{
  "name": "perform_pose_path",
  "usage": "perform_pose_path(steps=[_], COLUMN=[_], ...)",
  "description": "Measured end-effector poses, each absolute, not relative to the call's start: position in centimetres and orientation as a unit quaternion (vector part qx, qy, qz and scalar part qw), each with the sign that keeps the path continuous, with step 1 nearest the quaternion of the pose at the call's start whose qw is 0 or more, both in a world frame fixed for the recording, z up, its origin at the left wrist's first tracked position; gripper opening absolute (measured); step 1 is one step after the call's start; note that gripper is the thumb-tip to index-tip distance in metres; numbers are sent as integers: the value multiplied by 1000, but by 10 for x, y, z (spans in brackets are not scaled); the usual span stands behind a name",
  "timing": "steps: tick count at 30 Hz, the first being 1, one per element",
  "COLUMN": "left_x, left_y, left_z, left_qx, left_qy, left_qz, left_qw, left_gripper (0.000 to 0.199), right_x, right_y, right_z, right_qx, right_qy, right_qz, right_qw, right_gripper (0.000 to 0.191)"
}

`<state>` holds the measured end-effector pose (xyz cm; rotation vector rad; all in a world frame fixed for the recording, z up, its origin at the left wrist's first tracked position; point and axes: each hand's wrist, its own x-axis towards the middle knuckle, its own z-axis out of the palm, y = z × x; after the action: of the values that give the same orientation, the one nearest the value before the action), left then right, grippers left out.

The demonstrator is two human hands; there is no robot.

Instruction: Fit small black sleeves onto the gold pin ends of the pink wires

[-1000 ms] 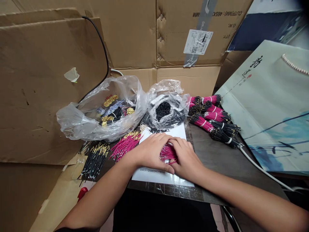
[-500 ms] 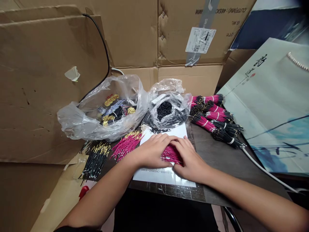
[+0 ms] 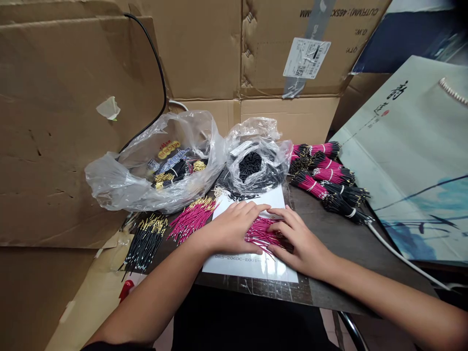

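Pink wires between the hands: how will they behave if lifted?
The pink wires look thin, so each is probably light and somewhat bendy. No tie shows around them, so they may fan apart if lifted. Some strands stick out askew, so those could stray first.

Left-hand fingers (image 3: pixel 256 210) and right-hand fingers (image 3: pixel 282 227) curved around pink wires (image 3: pixel 260 228) over printed paper (image 3: pixel 228 268) on a dark table (image 3: pixel 338 243).

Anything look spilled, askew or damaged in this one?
Only minor things. Small black pieces lie loose in front of the clear plastic bag, perhaps spilled. A few pink wires splay out of line with the bunch between the left hand and right hand. The carton's printing is upside down.
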<state>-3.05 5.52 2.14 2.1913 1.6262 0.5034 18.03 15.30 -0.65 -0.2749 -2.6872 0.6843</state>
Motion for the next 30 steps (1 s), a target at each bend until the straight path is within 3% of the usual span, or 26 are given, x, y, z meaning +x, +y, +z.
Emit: perform_pose_path(steps=[4,8,11,14,18,22,30], left_x=[-31,-30,-28,-27,-24,-19,-15], left_y=[56,57,57,57,56,55,56], left_z=[19,20,21,22,22,22,19], left_qx=[775,775,778,778,785,795,806], left_qy=[581,586,590,593,591,589,580], left_qz=[175,166,155,152,148,122,103], left_qw=[178,168,155,140,116,86,60], left_gripper=[93,78,53,41,37,36,46], right_x=[189,184,179,182,190,187,163], right_y=[156,153,149,147,145,138,126], right_z=[-12,-16,-13,-6,-7,-14,-15], right_qx=[-74,-45,-47,-103,-242,-276,-280], right_qy=[-960,-965,-963,-951,-900,-848,-741], right_qz=[193,164,175,212,315,425,544], right_qw=[188,200,200,201,180,156,277], right_gripper=[9,10,15,33,47,50,49])
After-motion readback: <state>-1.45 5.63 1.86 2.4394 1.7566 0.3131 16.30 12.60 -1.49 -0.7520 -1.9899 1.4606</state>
